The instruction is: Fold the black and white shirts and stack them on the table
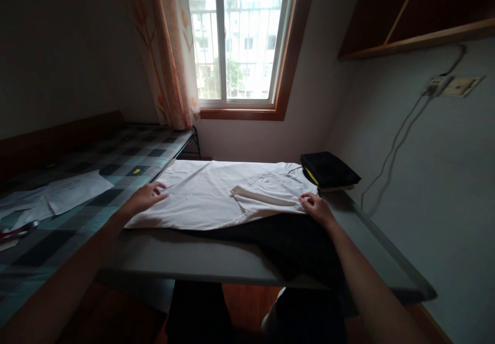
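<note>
A white shirt [204,194] lies spread flat on the grey table, its neck end to the right and one sleeve [266,195] laid across its body. Black fabric [301,241] shows along the near side and hangs over the table's front edge; whether it is part of the shirt cannot be told. At the hem end, my left hand [148,198] rests over the shirt's left edge with fingers apart and slightly bent. My right hand [317,209] has its fingers closed on the white cloth near the sleeve and shoulder.
Folded dark clothes [330,168] with a yellow strip sit at the table's right back corner. To the left stands a bed with a checked cover [77,148] and white papers [73,192]. A cable [398,143] hangs from a wall socket [439,85], beneath a wooden shelf [413,39].
</note>
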`<state>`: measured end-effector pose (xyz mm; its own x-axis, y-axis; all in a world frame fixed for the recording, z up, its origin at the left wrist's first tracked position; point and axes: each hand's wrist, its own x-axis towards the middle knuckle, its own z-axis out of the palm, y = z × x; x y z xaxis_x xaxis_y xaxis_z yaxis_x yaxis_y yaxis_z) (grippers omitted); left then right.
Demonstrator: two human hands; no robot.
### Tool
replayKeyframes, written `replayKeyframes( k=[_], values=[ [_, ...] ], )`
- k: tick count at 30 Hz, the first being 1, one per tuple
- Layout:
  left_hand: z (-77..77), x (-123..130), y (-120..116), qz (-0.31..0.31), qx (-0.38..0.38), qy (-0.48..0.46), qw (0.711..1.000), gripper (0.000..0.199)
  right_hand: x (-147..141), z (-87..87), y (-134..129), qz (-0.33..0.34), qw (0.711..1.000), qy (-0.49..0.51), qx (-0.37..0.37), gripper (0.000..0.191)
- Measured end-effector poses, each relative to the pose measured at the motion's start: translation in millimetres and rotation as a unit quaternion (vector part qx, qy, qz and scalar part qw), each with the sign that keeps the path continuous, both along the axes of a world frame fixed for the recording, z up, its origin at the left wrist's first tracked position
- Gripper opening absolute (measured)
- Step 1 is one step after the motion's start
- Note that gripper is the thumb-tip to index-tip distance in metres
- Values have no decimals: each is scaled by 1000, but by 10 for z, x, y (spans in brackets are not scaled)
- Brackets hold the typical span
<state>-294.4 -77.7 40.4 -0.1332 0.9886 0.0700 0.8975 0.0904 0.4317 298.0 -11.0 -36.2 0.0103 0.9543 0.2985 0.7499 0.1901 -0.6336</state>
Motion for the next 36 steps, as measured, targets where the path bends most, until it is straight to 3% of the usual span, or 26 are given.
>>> replayKeyframes(
  k=[4,7,11,16,19,21,25,31,36],
  values=[
    [48,1046,223,-179,-34,-168,969,56,21,9,-25,18,998,60,11,41],
    [-31,1693,332,-227,-108,-215,944,59,46,6,-35,39,995,97,2,41],
    [-191,2179,419,-230,-206,-254,916,62,73,-6,-30,58,991,121,0,41],
    [-290,2355,390,-197,-221,-397,869,74,83,-8,-12,58,988,143,-6,47],
    [-259,2361,310,-211,-256,-467,820,76,80,4,-10,70,986,152,-16,52],
    [-225,2367,246,-231,-274,-477,803,71,84,20,-16,78,984,158,-24,54],
    [-201,2415,133,-276,-266,-444,810,57,130,82,-48,90,979,174,-58,61],
    [-305,2468,75,-271,-241,-420,832,55,244,218,-144,107,981,143,-81,60],
    [-372,2478,70,-337,-203,-338,855,50,273,262,-170,105,985,94,-100,55]
  ],
)
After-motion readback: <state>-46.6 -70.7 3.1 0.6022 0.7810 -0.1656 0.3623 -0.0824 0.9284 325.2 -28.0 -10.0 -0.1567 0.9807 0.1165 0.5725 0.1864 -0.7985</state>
